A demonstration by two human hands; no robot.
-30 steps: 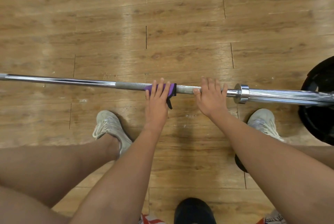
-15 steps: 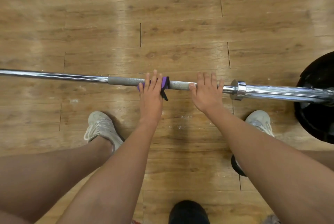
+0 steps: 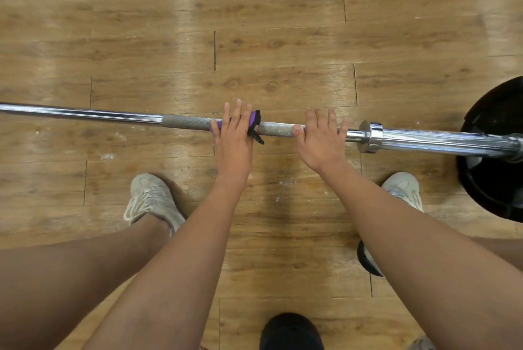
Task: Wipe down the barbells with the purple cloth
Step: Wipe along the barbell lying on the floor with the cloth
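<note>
From the head view, the bar (image 3: 113,117) lies across the wooden floor (image 3: 283,47) from left to right, just ahead of the person's shoes, and its right end runs into a black plate (image 3: 495,151) at the frame's edge. It is a long steel rod, so it is likely heavy and fully stiff. The polished stretches on the left and past the collar (image 3: 370,136) look slick, while the grey knurl (image 3: 189,122) in the middle offers bite. It probably rolls more easily than it lifts, so it is best steadied from above on the knurl, near the collar. The cloth (image 3: 255,117) is the opposite: small, soft and light. It is folded over the knurl, with a dark tab hanging off its right edge, and it should slide along the bar under light pressure, though the knurl may drag at it. The left hand (image 3: 235,137) lies on top of the cloth, fingers nearly straight and close together, reaching over the bar's far side and pressing the cloth down. Its thumb is hidden, so whether it hooks under cannot be told. The right hand (image 3: 321,143) rests bare on the bar between cloth and collar, fingers slightly spread over the top and the thumb laid along the near side, bracing rather than gripping.
</note>
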